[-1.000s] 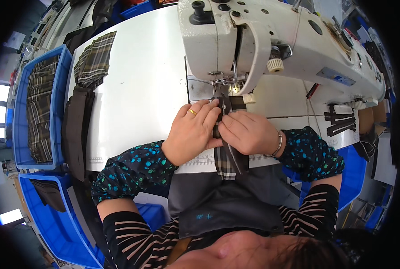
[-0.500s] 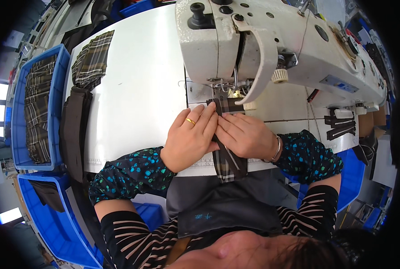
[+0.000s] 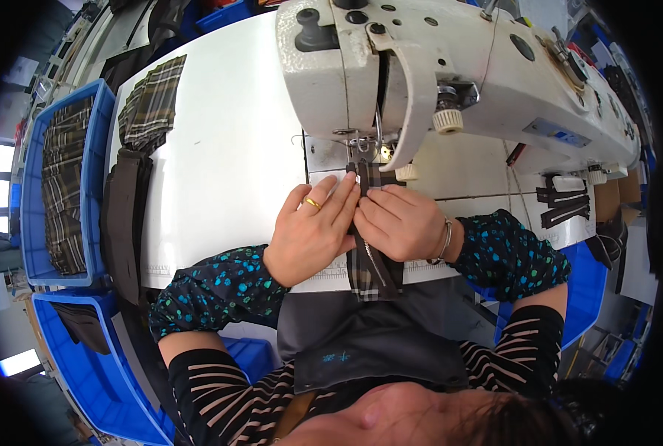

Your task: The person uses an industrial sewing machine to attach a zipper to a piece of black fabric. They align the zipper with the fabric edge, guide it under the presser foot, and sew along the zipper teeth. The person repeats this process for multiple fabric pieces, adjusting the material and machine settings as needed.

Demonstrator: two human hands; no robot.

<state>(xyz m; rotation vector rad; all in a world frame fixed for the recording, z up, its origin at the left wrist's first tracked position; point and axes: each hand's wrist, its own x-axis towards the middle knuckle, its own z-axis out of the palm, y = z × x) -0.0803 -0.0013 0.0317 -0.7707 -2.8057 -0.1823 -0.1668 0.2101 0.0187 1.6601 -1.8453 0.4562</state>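
Observation:
My left hand [image 3: 311,234], with a gold ring, is closed on a dark zipper [image 3: 374,267], its slightly bent fingers pressing beside the metal teeth. The zipper lies along a plaid fabric strip [image 3: 365,284]. My right hand [image 3: 397,227] is closed on the same zipper from the right, fingers curled and touching my left fingertips. Just beyond my fingertips, the strip's far end sits at the presser foot of the white sewing machine [image 3: 324,82]. My fingers hide part of the zipper.
A blue bin of plaid pieces [image 3: 97,186] stands left, beside a plaid stack [image 3: 149,100] and dark pieces [image 3: 123,223] on the white table [image 3: 220,163]. Short zippers [image 3: 562,212] lie right. Blue bins [image 3: 79,357] sit below; a dark apron [image 3: 361,334] covers my lap.
My left fingertips have drawn slightly toward me from their position a second ago. Both hands remain on the zipper and strip, with small shifts of the fingers.

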